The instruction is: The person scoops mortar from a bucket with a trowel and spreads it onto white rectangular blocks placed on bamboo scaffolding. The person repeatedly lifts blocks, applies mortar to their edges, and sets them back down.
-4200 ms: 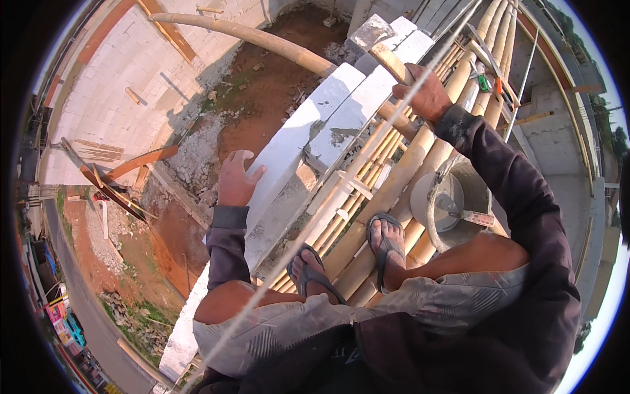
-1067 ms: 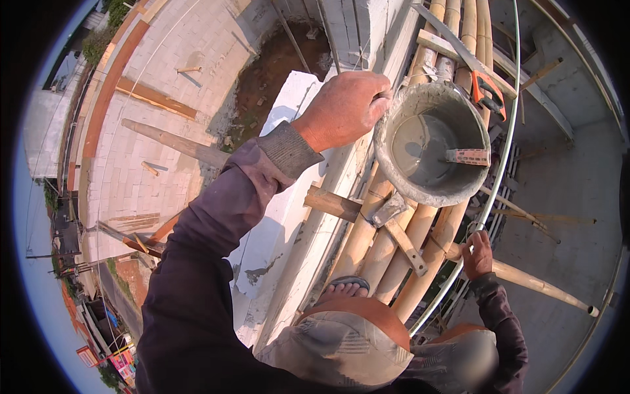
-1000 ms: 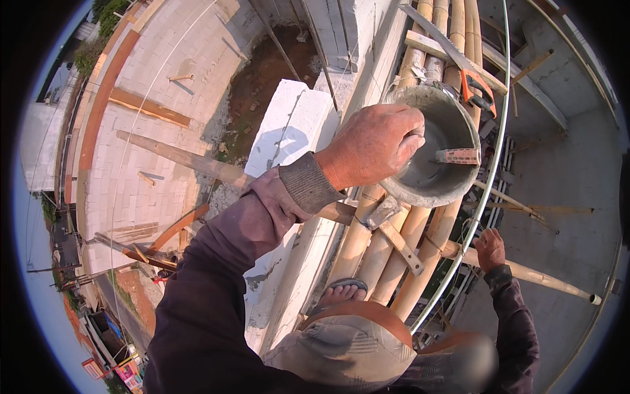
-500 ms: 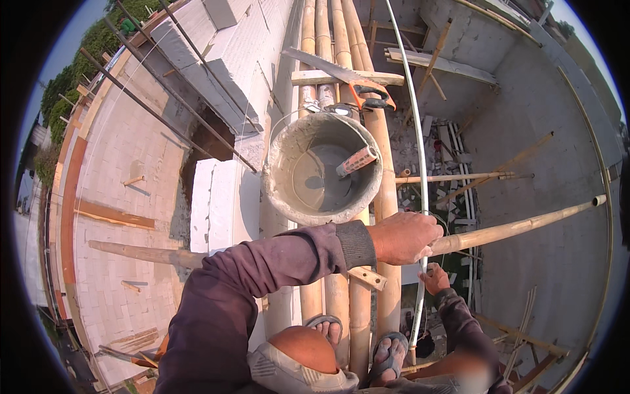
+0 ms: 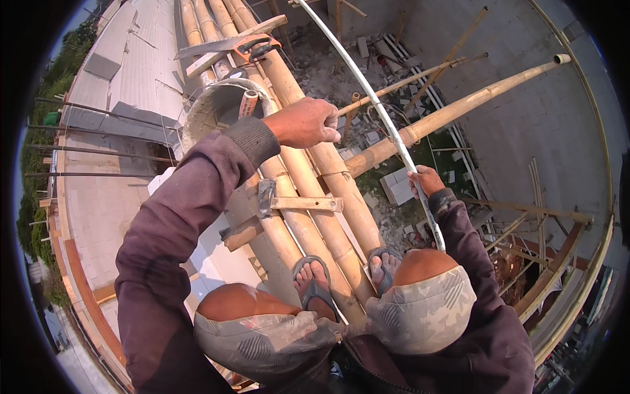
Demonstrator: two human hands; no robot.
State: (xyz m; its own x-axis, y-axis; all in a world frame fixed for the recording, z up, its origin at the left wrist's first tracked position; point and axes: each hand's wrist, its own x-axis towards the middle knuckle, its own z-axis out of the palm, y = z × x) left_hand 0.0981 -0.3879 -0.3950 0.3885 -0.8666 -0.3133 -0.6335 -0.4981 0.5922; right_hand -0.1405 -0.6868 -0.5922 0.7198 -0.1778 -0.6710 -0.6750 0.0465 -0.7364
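Note:
My right hand (image 5: 426, 182) is closed around a long, thin white pole (image 5: 375, 100), which slants from the top of the view down beside my right knee. My left hand (image 5: 307, 123) is off the pole, fingers curled together above the bamboo poles (image 5: 308, 223); whatever it may pinch is too small to make out. Behind my left wrist stands a mortar-crusted bucket (image 5: 195, 125), partly hidden by my sleeve, with a red and white tool handle (image 5: 248, 104) sticking up from it. Below my left hand lies a wooden handle with a grey head (image 5: 305, 203), resembling a hammer.
Both my sandalled feet (image 5: 314, 285) rest on the bamboo. A handsaw (image 5: 256, 47) with an orange and black grip lies across a plank beyond the bucket. White block walls (image 5: 141, 62) rise at left. A thick bamboo pole (image 5: 459, 111) juts right above a rubble-strewn drop.
My left hand has left the pole and moved left, toward the bucket. My right hand now grips the pole lower down. The view has turned, so the bamboo runs slantwise.

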